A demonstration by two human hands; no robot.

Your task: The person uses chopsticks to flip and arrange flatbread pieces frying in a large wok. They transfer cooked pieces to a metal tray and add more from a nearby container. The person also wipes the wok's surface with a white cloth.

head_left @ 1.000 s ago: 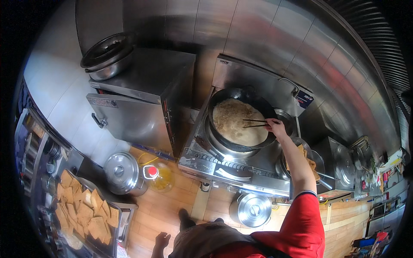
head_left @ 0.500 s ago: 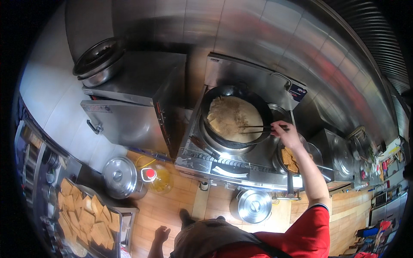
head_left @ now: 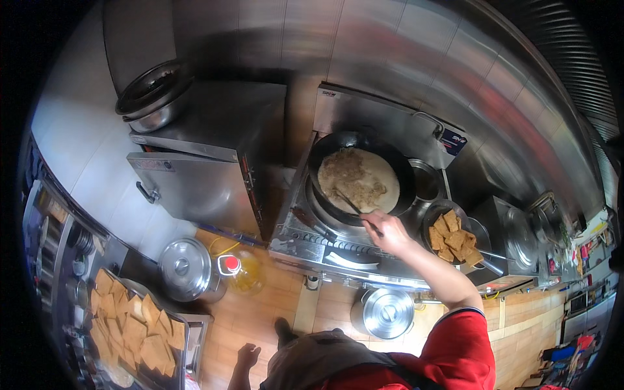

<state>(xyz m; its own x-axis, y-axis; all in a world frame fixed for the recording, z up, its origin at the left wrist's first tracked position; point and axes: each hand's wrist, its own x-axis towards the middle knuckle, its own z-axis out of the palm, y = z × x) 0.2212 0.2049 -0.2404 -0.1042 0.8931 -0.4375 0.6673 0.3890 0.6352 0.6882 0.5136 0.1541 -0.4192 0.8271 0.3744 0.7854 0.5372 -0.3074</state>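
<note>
A large black wok [head_left: 406, 170] sits on the stove, with pale bubbling liquid [head_left: 377, 170] and brownish foam inside. My right hand [head_left: 387, 232] is at the wok's near rim, closed around long dark chopsticks [head_left: 348, 202]. Their tips dip into the foam left of the middle; whether they grip anything under it I cannot see. My left hand [head_left: 247, 355] hangs low by my side, away from the stove, with nothing in it and its fingers loosely apart. Right of the wok, beyond my forearm, golden-brown fried pieces [head_left: 455, 237] are heaped in a round container.
A tray [head_left: 190, 344] of flat tan pieces [head_left: 133, 328] stands at the lower left. Lidded pots [head_left: 184, 268] and an oil jug [head_left: 246, 275] are on the floor, with another lidded pot [head_left: 387, 313] before the stove. A steel cabinet [head_left: 195, 185] has its door ajar.
My right hand has moved left and nearer, from the wok's right side to its near rim. The chopsticks now point up and left. My arm no longer covers the fried pieces.
</note>
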